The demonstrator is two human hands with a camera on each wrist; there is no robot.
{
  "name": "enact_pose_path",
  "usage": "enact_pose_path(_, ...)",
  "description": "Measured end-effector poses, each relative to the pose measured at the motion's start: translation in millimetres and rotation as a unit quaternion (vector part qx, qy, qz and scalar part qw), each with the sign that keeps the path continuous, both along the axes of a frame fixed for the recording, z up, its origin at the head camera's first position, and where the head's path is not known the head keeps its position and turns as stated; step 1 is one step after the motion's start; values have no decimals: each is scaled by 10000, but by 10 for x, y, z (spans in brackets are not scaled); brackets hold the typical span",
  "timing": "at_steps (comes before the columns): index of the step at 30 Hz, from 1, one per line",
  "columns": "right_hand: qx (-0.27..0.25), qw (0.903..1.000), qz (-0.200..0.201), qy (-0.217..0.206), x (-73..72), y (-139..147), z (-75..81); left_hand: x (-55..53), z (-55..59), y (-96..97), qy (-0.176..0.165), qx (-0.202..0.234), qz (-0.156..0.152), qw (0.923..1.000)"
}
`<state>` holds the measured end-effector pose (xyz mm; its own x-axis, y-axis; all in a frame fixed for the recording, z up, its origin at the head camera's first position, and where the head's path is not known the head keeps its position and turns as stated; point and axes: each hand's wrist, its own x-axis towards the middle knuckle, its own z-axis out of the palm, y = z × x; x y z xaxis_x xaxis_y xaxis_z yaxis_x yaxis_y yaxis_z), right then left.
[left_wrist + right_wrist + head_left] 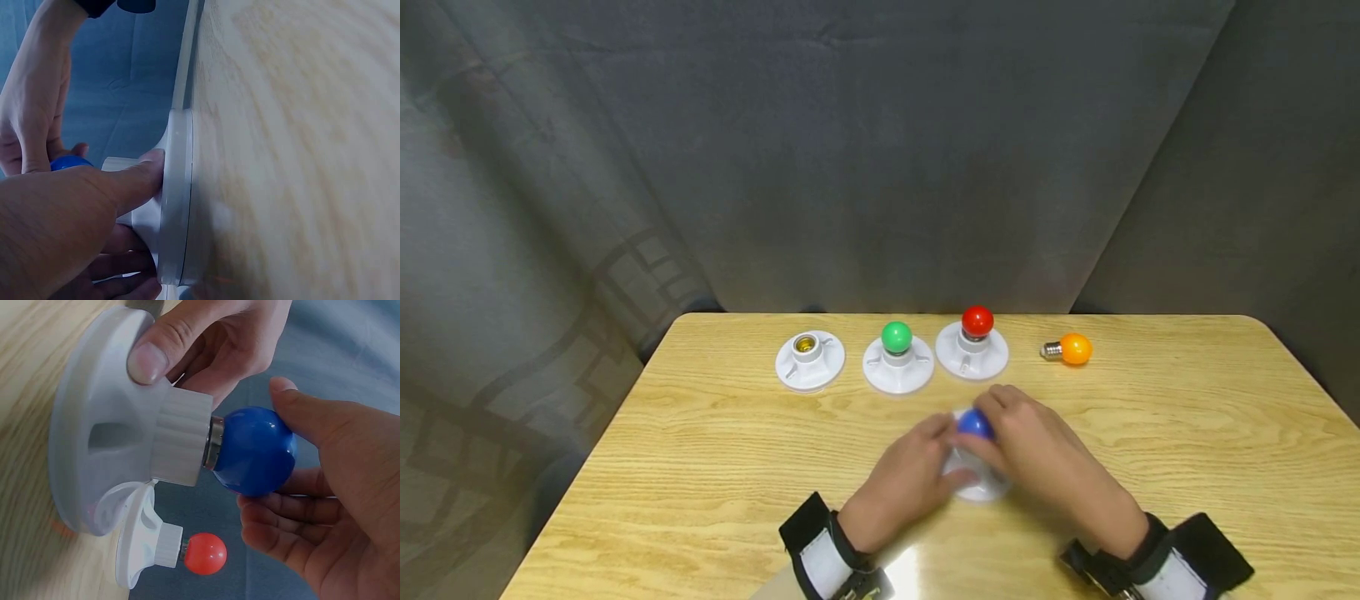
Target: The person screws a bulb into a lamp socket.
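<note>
Blue glossy round bulb with a silver metal screw cap (255, 450): upright in the mouth of its socket, a band of the cap showing above the collar; seen from the head view, it is on the near part of the desk, between the two hands
White round socket with a flared base and ribbed collar (140, 425): flat on the desk beneath the blue bulb, probably so that the mouth faces up
Right hand (1037, 437): grasping the blue bulb, thumb on one side and fingers on the other, a hold that would suit twisting
Left hand (910, 471): gripping the socket, thumb pressed on the flare and fingers round the other side, likely to steady it
Glossy red round bulb (977, 322): upright in a second white socket (951, 353), just beyond the hands
Glossy green round bulb (897, 337): upright in a third white socket (898, 381), left of the red one
White socket with a brass-coloured inside (808, 373): left end of the back row, mouth upward with no bulb in it
Orange round bulb with a silver screw cap (1076, 349): on its side, right of the red one, cap pointing left; its round shape would hardly let it stand
Pale wood-grain desk (715, 492): carries everything, a dark grey curtain (880, 167) behind
</note>
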<state>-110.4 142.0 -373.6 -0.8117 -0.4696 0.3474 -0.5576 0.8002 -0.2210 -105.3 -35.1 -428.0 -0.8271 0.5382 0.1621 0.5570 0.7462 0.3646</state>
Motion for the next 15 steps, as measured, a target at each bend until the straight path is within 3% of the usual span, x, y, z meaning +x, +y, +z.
enact_pose_path(8,-27,9996,-247,-160,9,-5,5,-4,-7,8,-5,40,-3,10000)
enact_pose_path(15,183,9996,-131,-184,23,24,76,-2,-11,-6,7,104,-6,9999)
